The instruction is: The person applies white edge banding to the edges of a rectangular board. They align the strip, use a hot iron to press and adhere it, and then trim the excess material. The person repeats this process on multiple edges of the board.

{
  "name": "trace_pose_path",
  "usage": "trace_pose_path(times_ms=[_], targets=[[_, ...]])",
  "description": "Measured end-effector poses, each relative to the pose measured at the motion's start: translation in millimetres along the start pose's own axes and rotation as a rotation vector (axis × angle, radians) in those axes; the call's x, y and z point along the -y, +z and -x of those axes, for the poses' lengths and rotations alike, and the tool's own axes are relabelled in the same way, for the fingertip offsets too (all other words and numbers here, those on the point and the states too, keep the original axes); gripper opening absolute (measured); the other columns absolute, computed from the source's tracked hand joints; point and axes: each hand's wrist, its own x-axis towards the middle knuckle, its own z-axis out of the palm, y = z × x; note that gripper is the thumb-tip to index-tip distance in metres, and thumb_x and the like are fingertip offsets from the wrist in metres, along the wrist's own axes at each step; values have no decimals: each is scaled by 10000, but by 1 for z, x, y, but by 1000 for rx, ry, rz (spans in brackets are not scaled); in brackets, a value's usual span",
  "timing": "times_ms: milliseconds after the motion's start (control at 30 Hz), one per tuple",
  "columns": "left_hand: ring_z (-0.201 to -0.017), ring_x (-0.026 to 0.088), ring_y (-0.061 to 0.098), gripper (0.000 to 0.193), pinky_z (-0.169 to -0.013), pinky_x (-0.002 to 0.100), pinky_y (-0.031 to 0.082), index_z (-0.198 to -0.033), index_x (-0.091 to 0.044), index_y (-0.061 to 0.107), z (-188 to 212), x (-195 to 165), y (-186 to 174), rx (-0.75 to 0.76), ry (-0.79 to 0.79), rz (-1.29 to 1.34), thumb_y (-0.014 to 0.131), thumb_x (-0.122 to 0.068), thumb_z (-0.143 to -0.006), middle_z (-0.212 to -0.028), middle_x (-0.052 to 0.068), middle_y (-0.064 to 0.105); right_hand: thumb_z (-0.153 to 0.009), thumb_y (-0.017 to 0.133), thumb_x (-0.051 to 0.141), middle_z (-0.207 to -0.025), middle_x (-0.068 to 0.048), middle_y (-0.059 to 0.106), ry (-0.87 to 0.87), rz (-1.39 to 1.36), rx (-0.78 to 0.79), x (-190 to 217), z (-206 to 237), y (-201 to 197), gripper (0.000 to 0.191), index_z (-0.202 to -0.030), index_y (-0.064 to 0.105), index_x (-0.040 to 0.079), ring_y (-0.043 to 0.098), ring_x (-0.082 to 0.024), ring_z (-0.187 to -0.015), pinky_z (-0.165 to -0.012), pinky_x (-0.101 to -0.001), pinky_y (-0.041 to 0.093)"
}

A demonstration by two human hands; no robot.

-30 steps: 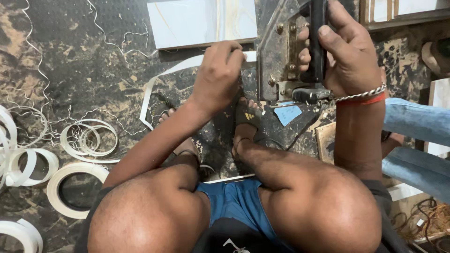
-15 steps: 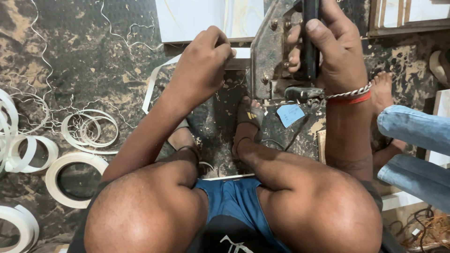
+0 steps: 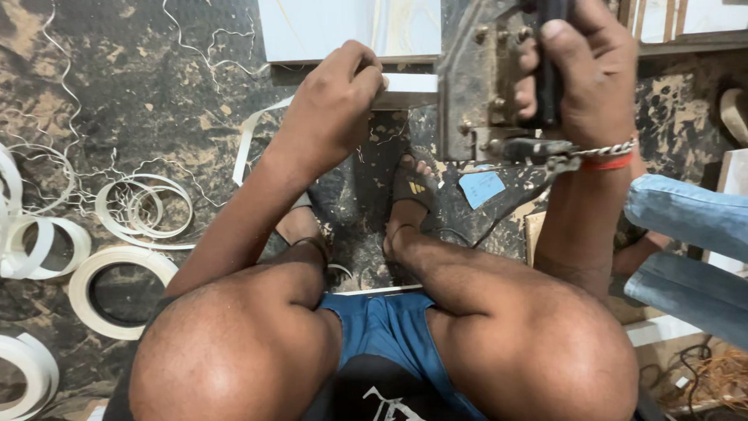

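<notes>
My left hand (image 3: 336, 101) pinches a white edge-banding strip (image 3: 405, 84) where it enters a grimy metal hand tool (image 3: 477, 86). The strip trails left and curls down to the floor (image 3: 248, 140). My right hand (image 3: 586, 74) is wrapped around the tool's black handle (image 3: 550, 62), with a chain bracelet and an orange band on the wrist. A white board (image 3: 343, 27) lies on the floor just beyond the hands. I squat with both knees up; my sandalled foot (image 3: 411, 191) is under the tool.
Several coils of white banding (image 3: 117, 288) and thin curly trimmings (image 3: 74, 179) lie on the dark marbled floor at left. Another person's jeans-clad legs (image 3: 686, 249) are at right. A pale blue scrap (image 3: 481, 187) lies near my foot. Wooden boards lie at top right.
The view has shifted, so both hands and the tool sit higher in frame. My left hand has moved right along the strip toward the tool. The right hand keeps its grip.
</notes>
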Motion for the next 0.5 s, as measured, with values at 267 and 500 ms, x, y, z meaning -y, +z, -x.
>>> trace_pose_path(times_ms=[267, 500], targets=[[-1017, 351, 643, 90, -895, 431, 545, -957, 49, 635, 5, 4, -3, 49, 26, -22, 637, 79, -873, -1105, 170, 593, -1207, 591, 165, -925, -91, 667, -1, -76, 34, -8, 7, -1, 226, -1364, 584, 3, 630, -119, -639, -524, -239, 508], [-986, 349, 659, 68, -862, 424, 555, -960, 43, 638, 5, 9, -6, 2, 51, 7, 662, 40, -897, -1091, 158, 613, -1208, 581, 160, -909, -105, 670, -2, -92, 74, -10, -4, 35, 239, -1389, 555, 5, 667, -153, -651, -542, -272, 547]])
